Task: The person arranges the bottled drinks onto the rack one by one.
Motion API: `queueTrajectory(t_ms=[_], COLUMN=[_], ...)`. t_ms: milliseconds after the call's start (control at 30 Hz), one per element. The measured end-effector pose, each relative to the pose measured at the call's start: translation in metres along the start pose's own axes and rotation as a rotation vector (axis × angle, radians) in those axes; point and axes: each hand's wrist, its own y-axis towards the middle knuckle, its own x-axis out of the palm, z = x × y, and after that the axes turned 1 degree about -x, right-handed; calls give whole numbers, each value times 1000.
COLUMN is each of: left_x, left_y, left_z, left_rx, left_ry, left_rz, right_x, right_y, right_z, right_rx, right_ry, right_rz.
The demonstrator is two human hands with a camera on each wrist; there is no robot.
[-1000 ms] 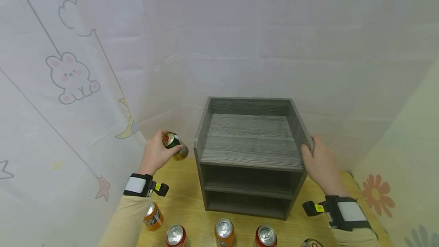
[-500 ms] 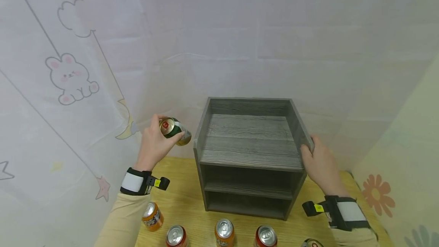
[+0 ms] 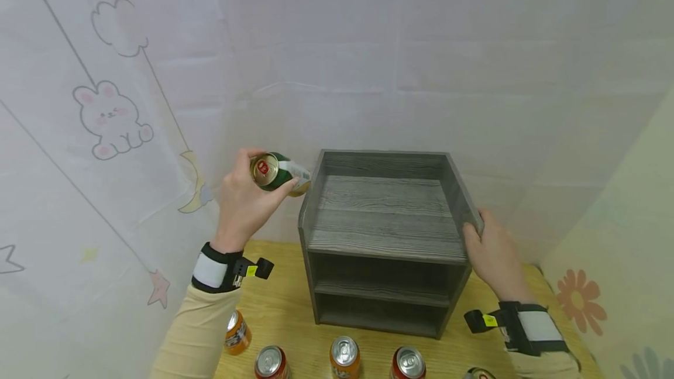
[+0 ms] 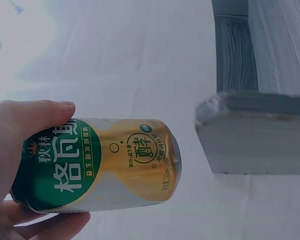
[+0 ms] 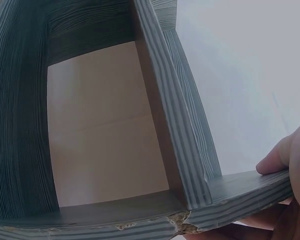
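My left hand (image 3: 244,200) grips a green, white and gold drink can (image 3: 274,172) near its top end, thumb on one side and fingers on the other. The can is tilted, its gold lid with a red tab facing me, and its base overlaps the left side panel of a grey wood-grain shelf unit (image 3: 379,215). In the left wrist view the drink can (image 4: 105,167) lies sideways, apart from the panel's edge (image 4: 255,120). My right hand (image 3: 494,253) holds the unit's right side panel, thumb inside and fingers outside. The right wrist view shows that thumb (image 5: 275,155) on the panel.
Along the front of the wooden table (image 3: 279,291) stand an orange can (image 3: 238,335) at left, a red can (image 3: 271,362), another orange can (image 3: 344,357), another red can (image 3: 408,362) and a gold-topped can (image 3: 479,373). A pale printed cloth (image 3: 337,63) hangs behind.
My left hand has raised the drink can from low beside the shelf unit and brought it right, up to the left panel. The right hand stays on the right panel.
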Motion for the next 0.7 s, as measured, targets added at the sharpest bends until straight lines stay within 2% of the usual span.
queueTrajectory(t_ms=[167,300,600,700], left_x=[3,7,24,30], left_y=[9,14,13,12], left_z=[15,26,42,46], left_rx=[65,94,114,103], left_ry=[-26,-44,-56,-60], left_rz=[2,-24,-156,-196], right_x=[0,0,0,-1], right_y=[0,1,1,1], right_z=[1,2,2,2], right_rx=[1,4,-9,-7], right_ry=[-4,1,-15,-14], right_rz=[4,10,21,26])
